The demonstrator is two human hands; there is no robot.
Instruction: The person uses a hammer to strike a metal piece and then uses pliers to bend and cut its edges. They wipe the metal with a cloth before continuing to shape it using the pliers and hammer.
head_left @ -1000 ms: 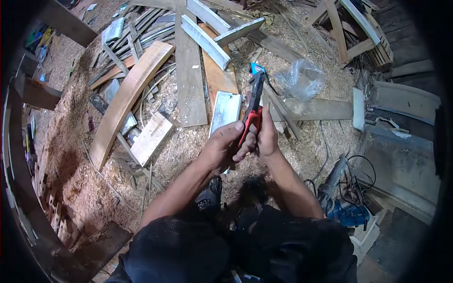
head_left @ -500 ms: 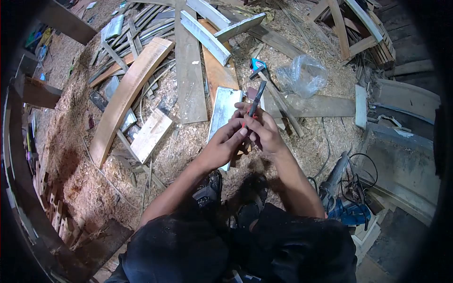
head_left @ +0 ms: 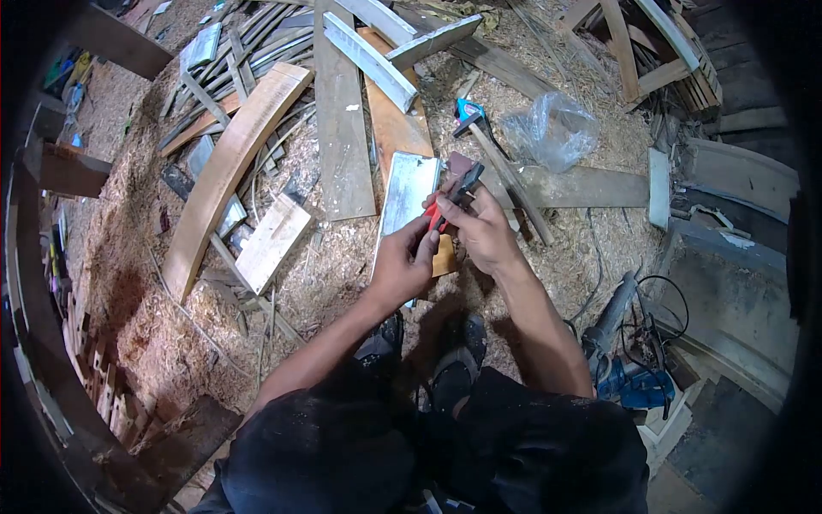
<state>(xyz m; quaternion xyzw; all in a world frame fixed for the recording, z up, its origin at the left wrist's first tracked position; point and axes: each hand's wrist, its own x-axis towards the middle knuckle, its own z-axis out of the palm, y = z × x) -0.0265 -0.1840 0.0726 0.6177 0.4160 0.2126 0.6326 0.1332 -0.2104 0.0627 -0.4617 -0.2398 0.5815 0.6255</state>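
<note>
Between my two hands is a slim red-and-black hand tool [head_left: 467,180] whose exact kind I cannot make out. Its dark end points up and away to the right, and its red part lies between the fingers. My left hand [head_left: 404,257] is closed on the lower red end. The fingers of my right hand [head_left: 486,233] wrap round the middle of the tool, partly hiding it. Just beyond and beneath the hands lies a white-painted board [head_left: 406,194]. A hammer [head_left: 512,182] rests on the ground past my right hand.
Wood shavings cover the ground. A long curved plank [head_left: 231,180] and a short pale board [head_left: 274,242] lie on the left. Near the hammer are a blue tape measure [head_left: 468,110] and a clear plastic bag [head_left: 552,133]. A blue corded power tool [head_left: 638,385] sits by my right knee.
The tool has turned, its dark end tilting lower and to the right, with more red showing. My left hand has shifted slightly down and left.
</note>
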